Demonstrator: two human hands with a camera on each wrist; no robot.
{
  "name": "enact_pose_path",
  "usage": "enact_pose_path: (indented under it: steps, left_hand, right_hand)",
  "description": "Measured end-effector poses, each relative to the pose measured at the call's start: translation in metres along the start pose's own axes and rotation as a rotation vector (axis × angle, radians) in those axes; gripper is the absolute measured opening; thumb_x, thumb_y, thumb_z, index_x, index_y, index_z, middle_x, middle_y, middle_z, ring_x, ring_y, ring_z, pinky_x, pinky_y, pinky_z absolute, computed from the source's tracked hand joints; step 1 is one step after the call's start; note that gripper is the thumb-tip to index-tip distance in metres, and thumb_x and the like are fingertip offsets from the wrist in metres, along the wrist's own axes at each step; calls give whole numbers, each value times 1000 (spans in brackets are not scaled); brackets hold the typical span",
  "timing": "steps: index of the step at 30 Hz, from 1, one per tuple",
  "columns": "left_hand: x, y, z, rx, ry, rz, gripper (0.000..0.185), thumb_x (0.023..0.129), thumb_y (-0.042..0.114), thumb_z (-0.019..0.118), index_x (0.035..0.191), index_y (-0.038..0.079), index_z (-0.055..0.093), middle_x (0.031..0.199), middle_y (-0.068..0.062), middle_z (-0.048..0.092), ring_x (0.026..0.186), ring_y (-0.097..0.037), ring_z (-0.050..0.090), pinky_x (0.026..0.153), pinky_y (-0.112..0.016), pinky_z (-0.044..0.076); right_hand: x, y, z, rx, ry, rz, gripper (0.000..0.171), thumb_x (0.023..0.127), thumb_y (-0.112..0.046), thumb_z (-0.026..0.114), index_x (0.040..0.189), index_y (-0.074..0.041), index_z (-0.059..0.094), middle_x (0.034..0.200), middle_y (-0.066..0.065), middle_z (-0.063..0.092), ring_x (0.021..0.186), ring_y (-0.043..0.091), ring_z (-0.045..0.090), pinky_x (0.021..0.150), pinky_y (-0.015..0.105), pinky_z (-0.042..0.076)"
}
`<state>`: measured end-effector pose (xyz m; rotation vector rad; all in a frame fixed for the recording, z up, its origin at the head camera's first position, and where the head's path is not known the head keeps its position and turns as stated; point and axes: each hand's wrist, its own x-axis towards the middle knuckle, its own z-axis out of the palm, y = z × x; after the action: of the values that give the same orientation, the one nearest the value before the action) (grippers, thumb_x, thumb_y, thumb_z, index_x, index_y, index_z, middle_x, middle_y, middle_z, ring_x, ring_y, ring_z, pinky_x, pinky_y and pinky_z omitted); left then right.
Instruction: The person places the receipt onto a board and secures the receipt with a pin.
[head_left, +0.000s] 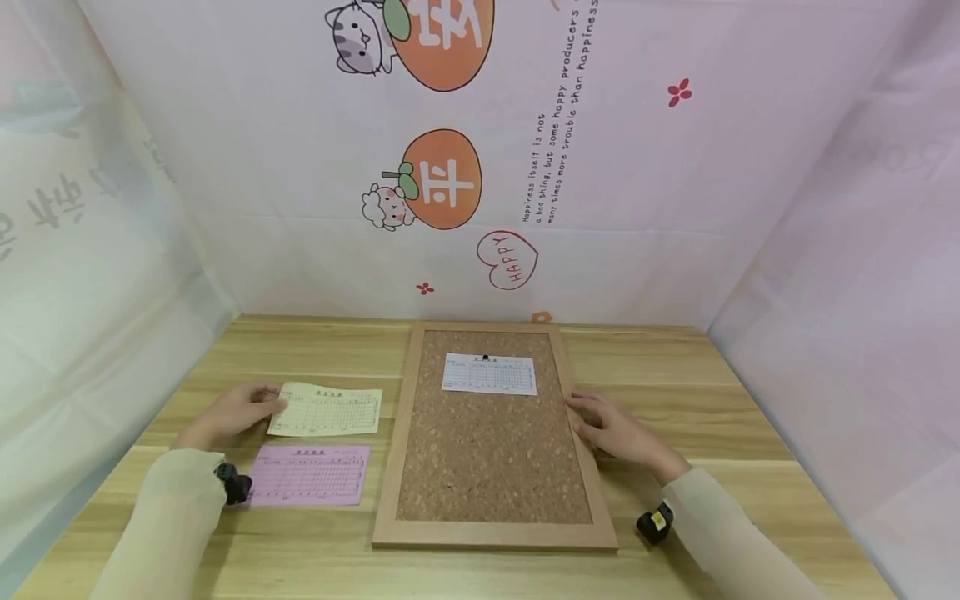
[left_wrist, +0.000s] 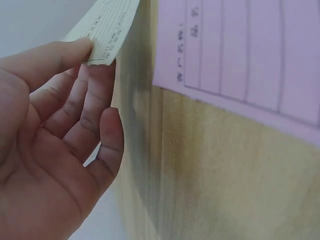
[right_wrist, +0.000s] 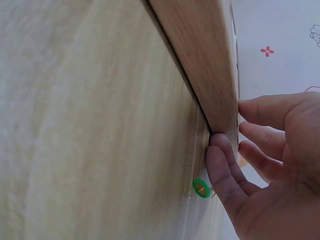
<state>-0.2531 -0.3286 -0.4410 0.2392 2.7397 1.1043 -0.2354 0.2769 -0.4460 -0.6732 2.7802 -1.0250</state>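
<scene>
My left hand pinches the left end of a pale yellow printed form between thumb and fingers. In the left wrist view that form is lifted off the table at its held corner. A pink form lies just nearer, beside my left wrist. A wood-framed cork board lies flat, with a white form near its top under a small black pin. My right hand rests against the board's right edge, its fingertips touching the frame on top and side.
In the right wrist view, a green thumbtack lies on the wooden table close to my right fingers, with another pin's point partly showing beside it. White printed cloth stands behind and along both sides of the table.
</scene>
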Motion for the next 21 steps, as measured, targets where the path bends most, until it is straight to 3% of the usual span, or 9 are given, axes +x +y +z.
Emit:
enact_pose_path:
  steps: [5, 21]
  left_hand:
    - [-2, 3, -1, -20, 22, -9, 63, 104, 32, 57, 139, -18, 42, 132, -38, 51, 123, -53, 48, 98, -60, 44]
    - [-5, 9, -2, -98, 51, -17, 69, 104, 37, 56, 143, -17, 38, 140, -37, 45, 127, -50, 47, 98, -56, 45]
  right_hand:
    - [0, 0, 0, 8, -6, 5, 47, 104, -12, 56, 145, 6, 46, 153, 28, 34, 137, 50, 34, 103, 64, 37]
    - [-1, 0, -1, 33, -15, 9, 46, 104, -13, 56, 145, 6, 46, 153, 28, 32, 137, 51, 32, 103, 64, 36]
